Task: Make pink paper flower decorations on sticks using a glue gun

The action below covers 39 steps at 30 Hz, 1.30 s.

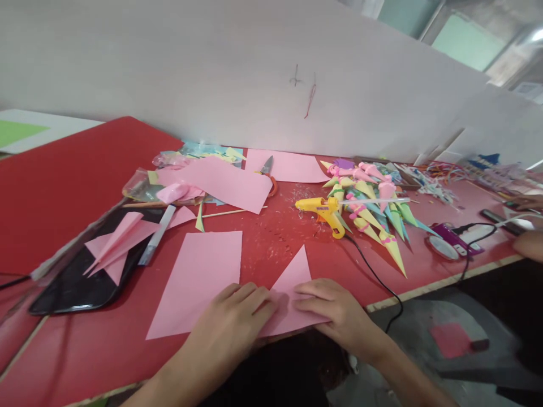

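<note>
A folded pink paper (pixel 297 275) lies at the table's front edge, its pointed corner facing away from me. My left hand (pixel 240 316) has its fingers bent together on the paper's left side. On the other side, my right hand (pixel 335 314) holds the right corner, fingers over the top and the thumb low by the edge. Part of the paper is hidden beneath both hands. Just left of them, a flat pink sheet (pixel 203 282) lies on the red table, partly behind my left hand.
A yellow glue gun (pixel 324 213) with a trailing black cord lies beyond my right hand, beside several paper cones (pixel 369 209). Scissors (pixel 268 169) rest among pink sheets. At left, a black tray (pixel 80 288) holds folded pink pieces. Another person's arm (pixel 530 243) shows at far right.
</note>
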Each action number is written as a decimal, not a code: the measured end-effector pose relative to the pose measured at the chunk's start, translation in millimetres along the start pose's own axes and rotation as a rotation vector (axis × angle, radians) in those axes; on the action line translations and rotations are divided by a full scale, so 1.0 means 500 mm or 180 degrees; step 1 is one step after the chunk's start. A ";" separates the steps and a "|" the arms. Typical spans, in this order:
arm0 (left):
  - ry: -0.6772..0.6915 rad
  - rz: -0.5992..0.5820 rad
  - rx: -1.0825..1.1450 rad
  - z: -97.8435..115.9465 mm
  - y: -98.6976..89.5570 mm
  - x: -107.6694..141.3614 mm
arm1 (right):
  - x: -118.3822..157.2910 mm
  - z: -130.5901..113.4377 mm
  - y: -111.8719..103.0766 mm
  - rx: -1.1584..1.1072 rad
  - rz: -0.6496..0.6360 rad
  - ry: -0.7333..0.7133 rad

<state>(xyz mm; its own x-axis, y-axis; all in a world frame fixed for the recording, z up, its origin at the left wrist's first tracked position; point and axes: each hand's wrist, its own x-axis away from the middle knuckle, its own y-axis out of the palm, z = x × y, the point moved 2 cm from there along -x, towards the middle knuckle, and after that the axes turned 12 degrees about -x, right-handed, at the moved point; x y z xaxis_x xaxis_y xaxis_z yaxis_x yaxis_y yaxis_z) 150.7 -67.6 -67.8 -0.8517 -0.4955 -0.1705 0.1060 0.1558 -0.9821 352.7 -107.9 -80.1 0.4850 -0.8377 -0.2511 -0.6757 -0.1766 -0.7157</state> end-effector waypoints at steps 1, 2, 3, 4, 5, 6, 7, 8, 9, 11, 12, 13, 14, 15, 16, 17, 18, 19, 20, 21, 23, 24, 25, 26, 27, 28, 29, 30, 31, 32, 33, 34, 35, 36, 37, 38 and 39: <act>-0.0099 0.0022 0.0084 -0.002 0.002 -0.003 | -0.002 0.001 0.001 -0.0066 0.0083 -0.0004; -0.0194 0.0050 0.0164 -0.004 0.003 -0.006 | -0.004 0.001 0.003 -0.0134 0.0159 0.0020; -0.0278 0.0099 0.0224 -0.005 0.003 -0.009 | -0.006 0.001 0.003 -0.0198 0.0233 0.0062; -0.0345 0.0142 0.0263 -0.007 0.003 -0.011 | -0.009 0.001 0.004 -0.0265 0.0302 0.0120; -0.0402 0.0194 0.0278 -0.008 0.003 -0.012 | -0.013 0.000 0.004 -0.0337 0.0368 0.0193; -0.0454 0.0266 0.0269 -0.008 0.003 -0.012 | -0.016 -0.001 0.004 -0.0407 0.0439 0.0276; -0.0514 0.0341 0.0240 -0.009 0.003 -0.012 | -0.019 -0.001 0.005 -0.0466 0.0522 0.0366; -0.0577 0.0425 0.0198 -0.009 0.003 -0.012 | -0.022 -0.002 0.006 -0.0506 0.0615 0.0451; -0.0647 0.0515 0.0152 -0.008 0.003 -0.011 | -0.024 -0.002 0.007 -0.0526 0.0705 0.0532; -0.0774 0.0683 0.0059 -0.007 0.005 -0.008 | -0.026 0.000 0.010 -0.0510 0.0853 0.0667; -0.0830 0.0724 0.0015 -0.007 0.007 -0.007 | -0.026 0.001 0.012 -0.0487 0.0904 0.0715; -0.0887 0.0732 -0.0028 -0.006 0.009 -0.006 | -0.026 0.002 0.015 -0.0457 0.0936 0.0757; -0.0940 0.0706 -0.0073 -0.006 0.010 -0.005 | -0.026 0.003 0.017 -0.0420 0.0951 0.0798; -0.0972 0.0645 -0.0116 -0.005 0.012 -0.005 | -0.026 0.004 0.018 -0.0373 0.0956 0.0840; -0.0988 0.0563 -0.0158 -0.005 0.014 -0.004 | -0.025 0.005 0.020 -0.0313 0.0957 0.0879; -0.1003 0.0479 -0.0201 -0.005 0.016 -0.004 | -0.025 0.005 0.021 -0.0247 0.0951 0.0918; -0.1009 0.0426 -0.0246 -0.005 0.016 -0.005 | -0.024 0.005 0.021 -0.0174 0.0941 0.0958; -0.1014 0.0440 -0.0300 -0.005 0.016 -0.006 | -0.024 0.005 0.022 -0.0103 0.0924 0.1000; -0.1016 0.0528 -0.0368 -0.006 0.013 -0.007 | -0.024 0.005 0.022 -0.0044 0.0903 0.1037; -0.0998 0.0688 -0.0453 -0.007 0.008 -0.008 | -0.024 0.004 0.023 0.0000 0.0878 0.1070; -0.0724 0.0977 -0.0642 -0.007 -0.003 -0.013 | -0.026 0.003 0.023 0.0043 0.0816 0.1104; -0.0473 0.1027 -0.0716 -0.006 -0.009 -0.015 | -0.027 0.002 0.023 0.0046 0.0778 0.1101; -0.0174 0.0999 -0.0756 -0.005 -0.013 -0.017 | -0.028 0.002 0.023 0.0048 0.0738 0.1095; 0.0149 0.0907 -0.0757 -0.004 -0.016 -0.019 | -0.029 0.002 0.023 0.0062 0.0706 0.1090; 0.0446 0.0801 -0.0738 -0.003 -0.019 -0.019 | -0.030 0.001 0.023 0.0084 0.0679 0.1082; 0.0684 0.0702 -0.0719 -0.003 -0.020 -0.019 | -0.031 0.001 0.023 0.0105 0.0654 0.1072; 0.0851 0.0635 -0.0714 -0.003 -0.020 -0.018 | -0.032 0.001 0.022 0.0119 0.0631 0.1062; 0.0965 0.0578 -0.0707 -0.003 -0.020 -0.016 | -0.033 0.001 0.021 0.0132 0.0616 0.1048; 0.1035 0.0534 -0.0687 -0.005 -0.019 -0.013 | -0.034 0.000 0.021 0.0140 0.0607 0.1035; 0.1059 0.0496 -0.0648 -0.008 -0.017 -0.009 | -0.035 -0.001 0.020 0.0146 0.0602 0.1031; 0.1065 0.0442 -0.0591 -0.011 -0.014 -0.004 | -0.035 -0.001 0.019 0.0153 0.0600 0.1035; 0.1052 0.0362 -0.0517 -0.017 -0.011 0.002 | -0.036 -0.001 0.018 0.0160 0.0602 0.1041; 0.1014 0.0280 -0.0432 -0.024 -0.008 0.010 | -0.035 -0.001 0.018 0.0172 0.0607 0.1048; 0.0975 0.0186 -0.0355 -0.032 -0.005 0.019 | -0.034 -0.001 0.019 0.0188 0.0626 0.1054; 0.0879 0.0118 -0.0268 -0.042 -0.001 0.028 | -0.032 0.000 0.020 0.0208 0.0669 0.1053; 0.0807 0.0133 -0.0172 -0.051 0.001 0.038 | -0.029 0.001 0.021 0.0240 0.0751 0.1036; 0.0775 0.0128 -0.0090 -0.059 0.003 0.047 | -0.025 0.000 0.023 0.0305 0.0883 0.0993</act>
<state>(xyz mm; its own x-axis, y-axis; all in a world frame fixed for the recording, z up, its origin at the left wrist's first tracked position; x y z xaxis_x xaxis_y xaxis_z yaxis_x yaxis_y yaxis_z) 115.8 -53.9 -71.1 -0.9460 -0.2685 -0.1818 0.1308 0.1969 -0.9716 338.9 -99.5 -85.4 0.0910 -0.9655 -0.2440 -0.6950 0.1139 -0.7099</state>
